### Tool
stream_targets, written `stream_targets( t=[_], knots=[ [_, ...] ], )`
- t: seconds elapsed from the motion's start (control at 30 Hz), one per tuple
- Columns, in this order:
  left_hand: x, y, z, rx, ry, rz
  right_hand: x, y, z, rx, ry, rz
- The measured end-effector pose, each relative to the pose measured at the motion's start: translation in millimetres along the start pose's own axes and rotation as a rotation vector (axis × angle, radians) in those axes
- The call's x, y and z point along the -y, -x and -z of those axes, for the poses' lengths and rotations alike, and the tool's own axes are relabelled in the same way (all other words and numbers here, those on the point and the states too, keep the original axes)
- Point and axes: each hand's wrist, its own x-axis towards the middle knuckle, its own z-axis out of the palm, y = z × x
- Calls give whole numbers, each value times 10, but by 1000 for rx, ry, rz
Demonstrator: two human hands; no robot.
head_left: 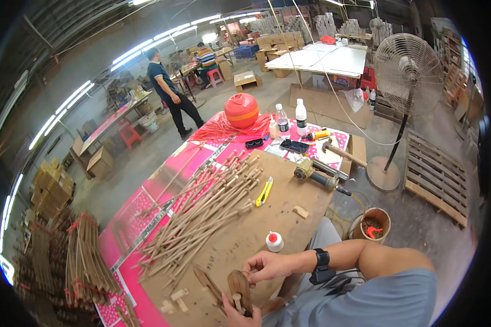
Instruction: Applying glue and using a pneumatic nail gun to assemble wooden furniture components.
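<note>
- Apparently, the brown wooden piece (240, 283) is held over the near part of the brown board (292, 188), beside a slimmer brown piece (206, 280).
- By its look, it should be light and stiff, with little slip; it is best taken by its long side edges, the pale stub (237, 299) near its lower end being kept free of pressure, as that may prove fragile.
- Its lower end is gripped by the left hand (233, 317), fingers closed about both sides.
- Its upper edge is touched by the right hand (267, 266), fingers curled; whether anything is pinched there cannot be told.
</note>
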Motion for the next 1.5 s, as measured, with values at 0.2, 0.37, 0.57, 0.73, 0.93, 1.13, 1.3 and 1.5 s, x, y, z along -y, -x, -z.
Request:
stream_targets(
  t=[0.2, 0.37, 0.57, 0.73, 0.93, 1.13, 1.3, 1.5],
  knots=[
    [64, 123, -66, -84, -33, -129, 21, 89, -80, -57, -107, -16],
    [190, 149, -80, -155, -186, -220, 126, 117, -100, -3, -269, -79],
    [18, 161, 16, -56, 198, -100, 292, 96, -190, 51, -54, 98],
    [21, 228, -1, -55, 197, -96, 432, -5, -65, 186, 11, 78],
    [6, 333, -6, 8, 174, -66, 602, -78, -142, 310, 2, 59],
    [19, 293, -103, 38, 258, -106, 393, -71, -294, 451, 282, -12],
    [141, 278, -180, -37, 163, -216, 246, -61, -346, 403, 257, -14],
    [254, 284, -241, -67, 174, -178, 224, -50, -298, 361, 417, -87]
  ],
)
